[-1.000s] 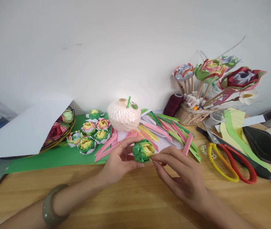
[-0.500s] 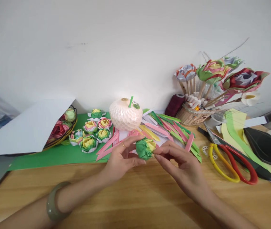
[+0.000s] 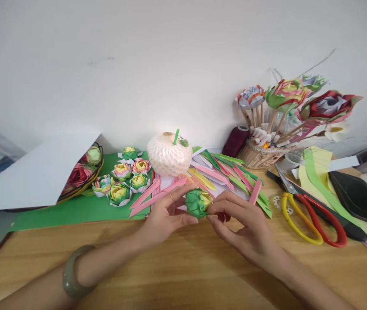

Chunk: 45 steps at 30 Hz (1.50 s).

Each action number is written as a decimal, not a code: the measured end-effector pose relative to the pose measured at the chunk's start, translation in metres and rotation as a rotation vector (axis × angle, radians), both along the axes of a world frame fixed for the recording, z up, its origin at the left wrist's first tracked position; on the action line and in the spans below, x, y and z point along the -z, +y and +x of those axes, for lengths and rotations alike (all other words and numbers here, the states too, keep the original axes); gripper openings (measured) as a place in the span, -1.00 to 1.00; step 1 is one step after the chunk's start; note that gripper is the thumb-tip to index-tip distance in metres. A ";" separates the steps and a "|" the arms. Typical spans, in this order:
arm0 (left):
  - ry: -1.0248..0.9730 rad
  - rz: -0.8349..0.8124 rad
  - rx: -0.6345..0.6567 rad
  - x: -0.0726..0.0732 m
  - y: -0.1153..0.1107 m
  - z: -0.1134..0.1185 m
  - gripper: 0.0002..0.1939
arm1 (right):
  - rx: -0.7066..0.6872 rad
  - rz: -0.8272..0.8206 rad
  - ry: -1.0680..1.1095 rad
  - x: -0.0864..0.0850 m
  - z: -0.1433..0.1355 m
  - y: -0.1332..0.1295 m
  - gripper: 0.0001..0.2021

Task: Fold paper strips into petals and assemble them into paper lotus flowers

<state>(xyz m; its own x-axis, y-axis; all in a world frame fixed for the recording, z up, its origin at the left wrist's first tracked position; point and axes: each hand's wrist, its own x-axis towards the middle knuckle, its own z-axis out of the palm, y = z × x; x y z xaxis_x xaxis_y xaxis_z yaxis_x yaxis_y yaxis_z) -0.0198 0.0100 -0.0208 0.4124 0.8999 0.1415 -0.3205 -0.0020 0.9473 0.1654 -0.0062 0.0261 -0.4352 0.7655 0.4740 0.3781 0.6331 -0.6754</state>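
A folded paper flower, green outside and yellow inside, is held up over the front of the wooden table. My left hand grips its left side between fingers and thumb. At its lower right edge, the fingertips of my right hand pinch a green petal. Behind my hands stands a white dimpled round lamp with a green stick on top. Several finished paper flowers sit on a green sheet to the left.
Pink, green and yellow paper strips lie behind my hands. Scissors, a black phone and a basket of paper flowers on sticks are at the right. A white sheet partly covers a flower basket.
My right-hand fingers have shifted slightly on the flower's edge, from the side to lower down. The flower has turned a little. The whole view has shifted slightly.
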 end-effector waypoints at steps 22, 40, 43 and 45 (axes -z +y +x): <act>0.005 -0.107 -0.049 -0.002 -0.005 0.006 -0.47 | 0.277 0.500 -0.396 0.013 -0.002 -0.005 -0.85; -0.097 -0.174 -0.099 0.000 -0.001 0.007 -0.48 | 0.042 -0.329 0.186 0.004 -0.004 0.005 -0.74; -0.091 -0.211 -0.121 -0.001 -0.002 0.007 -0.51 | 0.072 -0.261 0.152 0.005 -0.005 0.004 -0.82; -0.075 -0.217 -0.113 -0.002 -0.003 0.006 -0.53 | 0.104 -0.136 0.102 0.006 -0.007 0.003 -0.86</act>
